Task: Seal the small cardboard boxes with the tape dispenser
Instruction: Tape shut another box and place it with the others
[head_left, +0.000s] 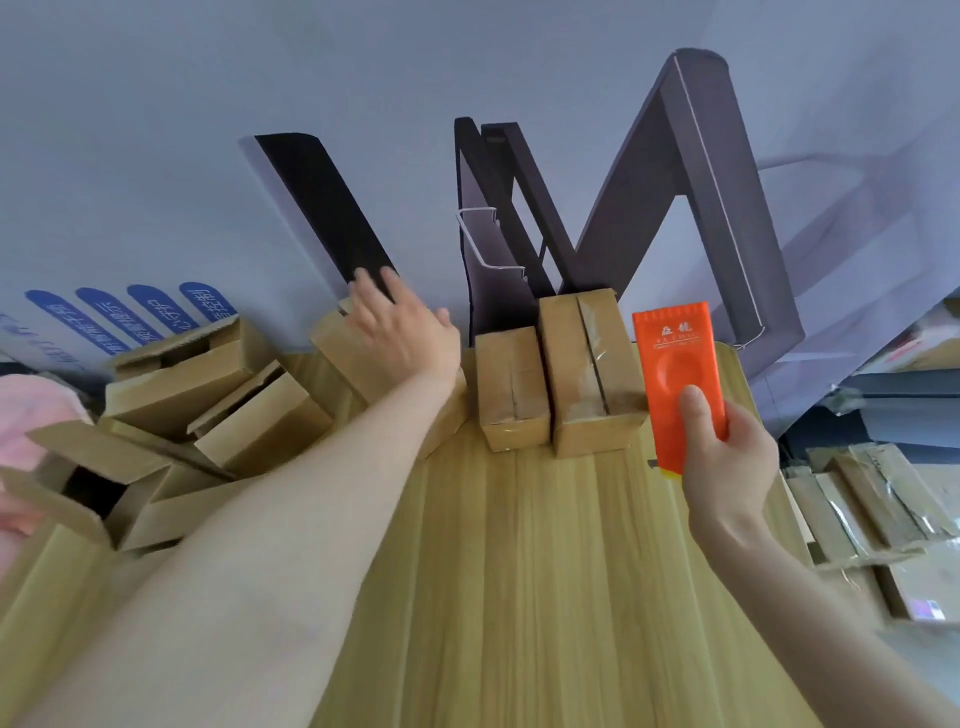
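My right hand (724, 457) grips an orange tape dispenser (675, 369) above the right side of the wooden table (545, 571). Two taped cardboard boxes stand side by side at the table's far edge, a smaller one (511, 395) and a taller one (592, 374), just left of the dispenser. My left hand (400, 332) reaches far forward with its fingers spread, resting on top of a tilted cardboard box (348, 358) left of the taped pair. Whether the fingers grip that box is hidden.
A heap of open, unsealed small boxes (218, 395) lies at the left of the table. Dark frames and panels (675, 208) lean on the wall behind. Flattened cardboard and packaging (857, 509) is stacked at the right. Something pink (31, 415) sits at the far left.
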